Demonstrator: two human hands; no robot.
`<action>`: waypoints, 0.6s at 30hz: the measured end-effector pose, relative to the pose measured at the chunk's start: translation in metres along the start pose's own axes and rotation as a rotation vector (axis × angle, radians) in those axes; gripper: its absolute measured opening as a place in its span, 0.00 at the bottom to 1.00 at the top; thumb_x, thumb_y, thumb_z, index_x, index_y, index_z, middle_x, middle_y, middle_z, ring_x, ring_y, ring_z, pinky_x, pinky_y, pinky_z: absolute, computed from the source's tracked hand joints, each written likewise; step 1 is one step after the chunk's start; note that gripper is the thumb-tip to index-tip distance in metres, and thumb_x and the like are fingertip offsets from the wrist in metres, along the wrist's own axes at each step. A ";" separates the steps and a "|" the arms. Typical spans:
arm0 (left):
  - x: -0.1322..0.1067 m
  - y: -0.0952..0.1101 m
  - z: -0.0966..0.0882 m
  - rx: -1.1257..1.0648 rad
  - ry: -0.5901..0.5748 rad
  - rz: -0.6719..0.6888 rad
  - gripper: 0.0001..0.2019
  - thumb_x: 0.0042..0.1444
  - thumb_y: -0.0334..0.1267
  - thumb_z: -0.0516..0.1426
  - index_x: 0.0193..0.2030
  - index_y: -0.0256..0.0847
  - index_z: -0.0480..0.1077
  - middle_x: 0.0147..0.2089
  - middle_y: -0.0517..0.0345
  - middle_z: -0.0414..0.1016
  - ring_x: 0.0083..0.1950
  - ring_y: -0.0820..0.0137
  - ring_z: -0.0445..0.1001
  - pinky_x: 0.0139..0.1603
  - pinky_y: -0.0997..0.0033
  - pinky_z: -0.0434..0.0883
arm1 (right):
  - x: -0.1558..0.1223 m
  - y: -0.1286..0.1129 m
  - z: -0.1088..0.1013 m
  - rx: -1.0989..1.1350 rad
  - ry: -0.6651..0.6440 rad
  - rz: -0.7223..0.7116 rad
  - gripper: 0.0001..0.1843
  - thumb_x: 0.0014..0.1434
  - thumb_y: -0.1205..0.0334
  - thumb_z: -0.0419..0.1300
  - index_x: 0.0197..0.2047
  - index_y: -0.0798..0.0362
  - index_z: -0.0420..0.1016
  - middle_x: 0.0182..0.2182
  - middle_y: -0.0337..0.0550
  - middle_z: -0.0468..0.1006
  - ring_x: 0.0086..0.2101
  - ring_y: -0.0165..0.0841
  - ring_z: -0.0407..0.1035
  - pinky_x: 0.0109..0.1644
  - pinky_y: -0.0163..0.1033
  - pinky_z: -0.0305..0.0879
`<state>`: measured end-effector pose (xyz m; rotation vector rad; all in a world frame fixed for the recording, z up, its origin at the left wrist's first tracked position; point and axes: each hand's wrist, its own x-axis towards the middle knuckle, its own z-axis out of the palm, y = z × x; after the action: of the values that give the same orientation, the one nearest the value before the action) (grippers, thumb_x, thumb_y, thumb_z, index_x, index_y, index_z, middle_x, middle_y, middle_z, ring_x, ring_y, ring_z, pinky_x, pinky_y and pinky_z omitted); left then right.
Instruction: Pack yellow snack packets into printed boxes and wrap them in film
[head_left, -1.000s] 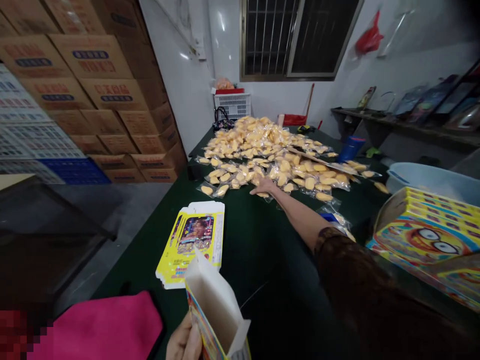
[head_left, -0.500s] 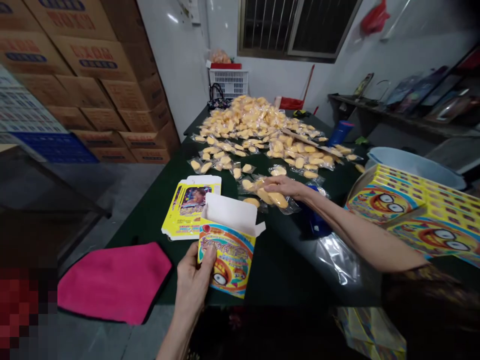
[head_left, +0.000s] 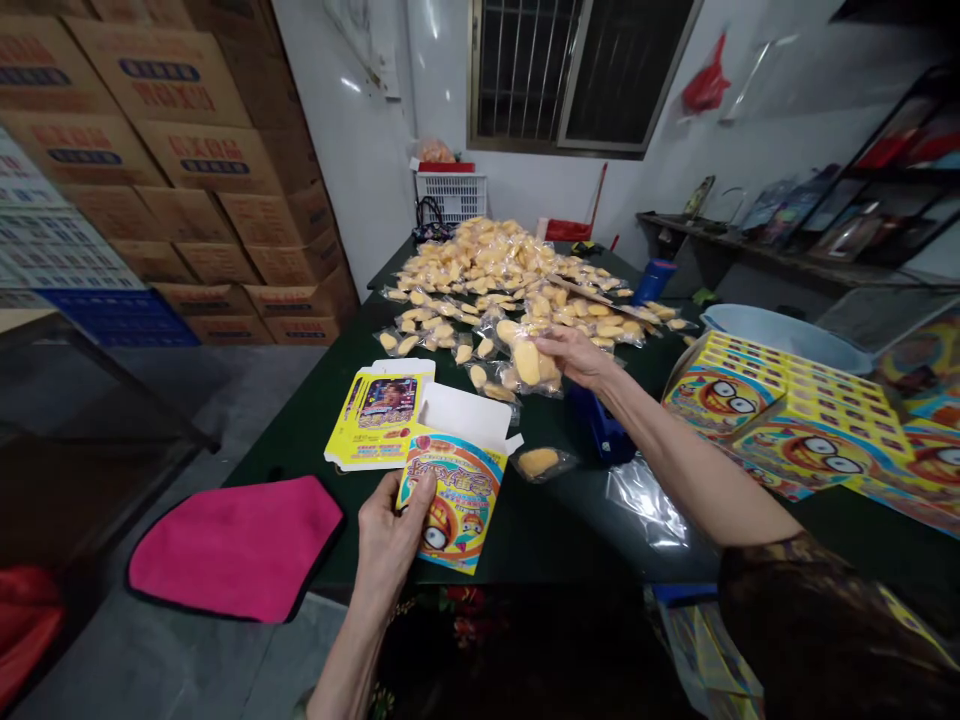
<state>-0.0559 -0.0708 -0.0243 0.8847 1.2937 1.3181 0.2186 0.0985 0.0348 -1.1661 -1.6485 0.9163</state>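
Note:
My left hand point(head_left: 397, 525) is closed on a small yellow printed carton point(head_left: 456, 500), thumb across its front. The carton's white top flap stands open; its inside is hidden from me. Over the near edge of the heap, my right hand point(head_left: 574, 352) grips clear packets with yellow oval pieces point(head_left: 528, 362); how many it holds I cannot tell. A flat yellow carton point(head_left: 367, 425) lies behind and left of the carton in my hand. To that carton's right rests a single loose packet point(head_left: 540, 462).
A large heap of wrapped yellow pieces point(head_left: 495, 255) covers the table's far part. Packed yellow cartons point(head_left: 814, 400) and a light blue basin point(head_left: 787, 335) stand at right. Near my right forearm lie a dark blue object point(head_left: 600, 425) and clear plastic point(head_left: 649, 505). A pink-topped seat point(head_left: 236, 545) is at left.
My right hand has come up a little with packets in its fingers. One packet now lies alone right of the carton. My left hand keeps its hold. The camera view has tilted upward.

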 end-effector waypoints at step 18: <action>0.023 -0.014 0.021 0.381 -0.017 0.173 0.26 0.45 0.61 0.60 0.36 0.35 0.72 0.33 0.50 0.79 0.34 0.62 0.77 0.31 0.71 0.72 | -0.027 -0.072 -0.016 0.171 0.540 -0.344 0.13 0.46 0.55 0.68 0.24 0.51 0.69 0.22 0.34 0.69 0.23 0.27 0.63 0.28 0.37 0.64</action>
<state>-0.0378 -0.0458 -0.0383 1.2935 1.5096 1.2089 0.2169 0.0539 0.0988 -0.8762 -1.2464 0.4583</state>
